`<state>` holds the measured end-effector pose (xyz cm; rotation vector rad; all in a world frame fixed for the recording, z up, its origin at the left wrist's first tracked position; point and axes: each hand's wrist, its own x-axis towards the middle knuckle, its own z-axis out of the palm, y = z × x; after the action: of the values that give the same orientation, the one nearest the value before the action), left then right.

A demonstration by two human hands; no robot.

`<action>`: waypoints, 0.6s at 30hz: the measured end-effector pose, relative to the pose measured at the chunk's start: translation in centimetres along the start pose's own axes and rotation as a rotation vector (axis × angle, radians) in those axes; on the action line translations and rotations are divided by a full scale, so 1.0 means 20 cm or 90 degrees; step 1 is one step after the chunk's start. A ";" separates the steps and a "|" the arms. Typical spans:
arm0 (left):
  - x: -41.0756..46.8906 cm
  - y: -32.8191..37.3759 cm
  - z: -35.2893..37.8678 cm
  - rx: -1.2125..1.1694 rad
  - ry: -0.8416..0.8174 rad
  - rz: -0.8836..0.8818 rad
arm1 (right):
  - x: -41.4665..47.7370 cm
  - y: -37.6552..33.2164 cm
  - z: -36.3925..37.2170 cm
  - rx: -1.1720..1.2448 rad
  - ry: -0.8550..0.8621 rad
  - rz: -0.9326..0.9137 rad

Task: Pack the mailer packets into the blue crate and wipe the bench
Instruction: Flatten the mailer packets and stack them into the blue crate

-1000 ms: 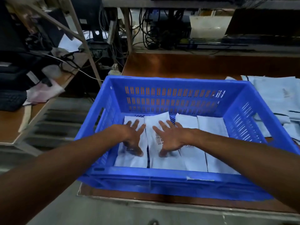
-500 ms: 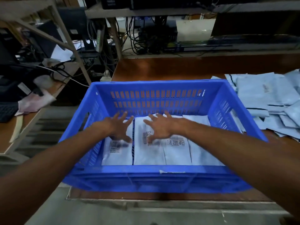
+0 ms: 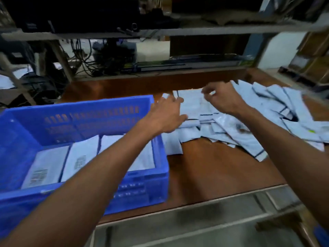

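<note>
The blue crate point(image 3: 158, 157) stands on the left of the brown bench point(image 3: 213, 168), with white mailer packets point(image 3: 53, 164) lying flat in a row on its bottom. A loose heap of white mailer packets point(image 3: 267, 118) covers the bench to the crate's right. My left hand point(image 3: 167, 114) reaches past the crate's far right corner, fingers spread over the near edge of the heap. My right hand point(image 3: 222, 98) hovers over the heap's middle with fingers loosely curled, holding nothing that I can make out. The view is blurred by motion.
A low shelf point(image 3: 160, 75) with cables and dark equipment runs along the back of the bench. A metal rack post point(image 3: 62, 57) stands at the left. Bare bench surface lies in front of the heap, up to the front edge point(image 3: 213, 198).
Both hands left the packets inside the crate and swung right to the loose heap on the bench. The view turned right with them.
</note>
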<state>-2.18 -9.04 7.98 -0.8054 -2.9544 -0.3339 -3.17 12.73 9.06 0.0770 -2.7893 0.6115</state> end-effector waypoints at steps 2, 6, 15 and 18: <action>0.08 0.22 0.13 0.028 -0.091 -0.041 | -0.13 0.22 0.05 -0.005 -0.047 0.023; 0.14 0.45 0.49 0.000 -0.246 -0.234 | -0.36 0.43 0.27 0.023 -0.201 0.075; -0.02 0.22 0.91 -0.046 -0.132 -0.434 | -0.23 0.31 0.59 -0.073 -0.049 -0.128; 0.00 0.16 0.94 -0.043 -0.133 -0.438 | -0.02 0.32 0.64 -0.159 -0.127 -0.128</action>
<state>-0.58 -2.15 -9.82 0.2250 -3.3408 -0.3944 -6.90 13.18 -4.68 0.3788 -2.9729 0.2145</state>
